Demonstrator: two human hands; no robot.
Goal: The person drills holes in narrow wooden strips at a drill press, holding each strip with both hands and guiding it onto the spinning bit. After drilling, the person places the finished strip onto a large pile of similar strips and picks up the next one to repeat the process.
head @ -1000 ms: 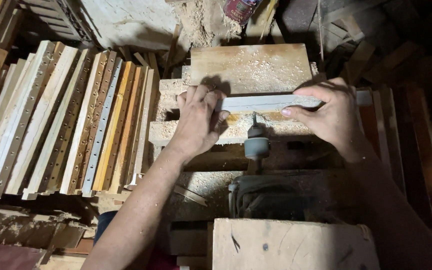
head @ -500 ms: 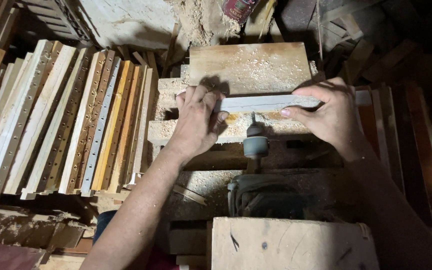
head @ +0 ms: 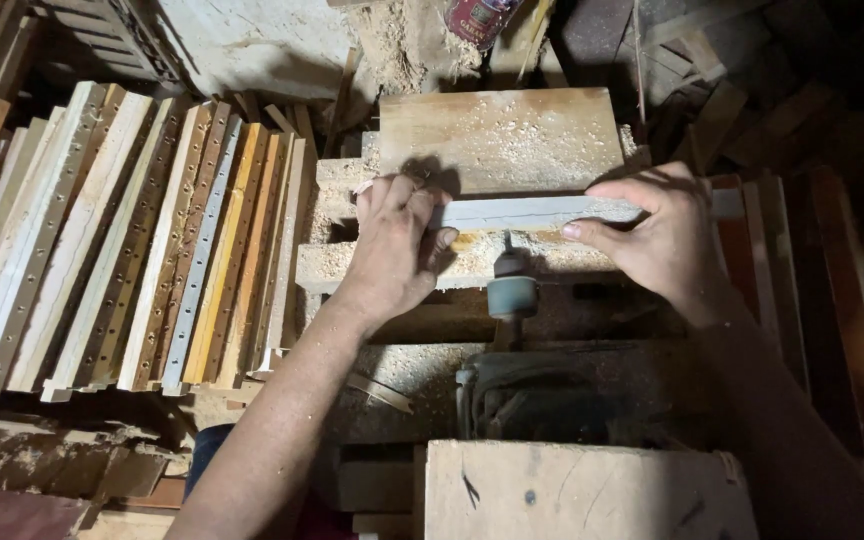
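Observation:
A long pale wooden strip point(head: 542, 211) lies crosswise on a sawdust-covered wooden bench point(head: 497, 135). My left hand point(head: 397, 245) presses down on its left end, palm flat. My right hand point(head: 657, 235) grips its right part, thumb in front and fingers over the top. Between the hands a horizontal drill chuck with its bit point(head: 510, 285) points at the strip's front edge, at about the middle. The chuck comes out of a dark motor point(head: 552, 395) below.
A stack of long wooden strips with rows of drilled holes point(head: 132, 250) leans at the left. Dark reddish boards point(head: 792, 270) lie at the right. A wooden block point(head: 572, 490) sits in front of the motor. A red can point(head: 477, 18) stands at the back amid sawdust.
Both hands and the strip stay in nearly the same place; the view has shifted only slightly.

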